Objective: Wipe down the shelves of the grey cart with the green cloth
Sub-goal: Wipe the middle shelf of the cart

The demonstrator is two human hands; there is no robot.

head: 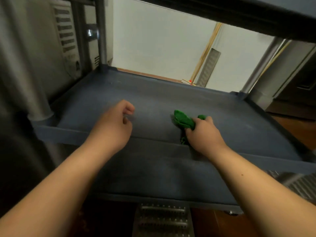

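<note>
**Wiping the middle shelf**

Forearms reach in over the shelf's near lip. Right hand (204, 132) has its fingers clenched on the bunched cloth (183, 120), pressed to the shelf (239, 120) right of centre; its long axis runs near-right to far-left. Left hand (113, 124) hovers loosely curled, grasping nothing. Next, judged: sweep toward the far rim.

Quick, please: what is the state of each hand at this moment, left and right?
Left hand: loosely curled, holding nothing, above the cart shelf.
Right hand: closed on the green cloth, pressing it on the shelf.
</note>
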